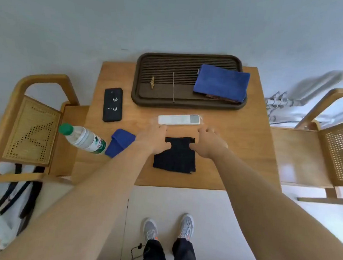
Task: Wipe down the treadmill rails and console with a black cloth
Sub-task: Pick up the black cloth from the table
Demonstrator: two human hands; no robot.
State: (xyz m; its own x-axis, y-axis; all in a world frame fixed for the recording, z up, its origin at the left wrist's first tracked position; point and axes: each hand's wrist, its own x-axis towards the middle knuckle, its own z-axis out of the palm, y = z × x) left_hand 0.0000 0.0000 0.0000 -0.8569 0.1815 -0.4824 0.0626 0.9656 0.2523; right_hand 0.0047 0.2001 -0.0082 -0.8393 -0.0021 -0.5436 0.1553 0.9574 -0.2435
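1. Black cloth (pixel 175 156) – folded, lying flat on the wooden table (pixel 236 154), near the front edge, about mid-width.
2. Left hand (pixel 152 139) is on the cloth's far-left corner; fingers curled down w/ tips on the fabric. Can't tell if it's pinching the fabric or just pressing.
3. Right hand (pixel 209 142) on the far-right corner, fingers loosely bent and a bit apart – grip on the cloth not clear either.
4. White remote (pixel 179 119) in a clear wrap lies just beyond both hands, toward the table's middle.
5. Small blue cloth (pixel 120 142) sits left of the left hand, near the left edge; a water bottle (pixel 83 139) w/ green cap lies tilted at that edge, touching it.
6. Black phone (pixel 113 104) face down, left side, further back.
7. Dark slatted tray (pixel 141 83) at the back edge, w/ a folded blue towel (pixel 221 82) on its right end.
8. Cane-backed chairs on both sides of the table.
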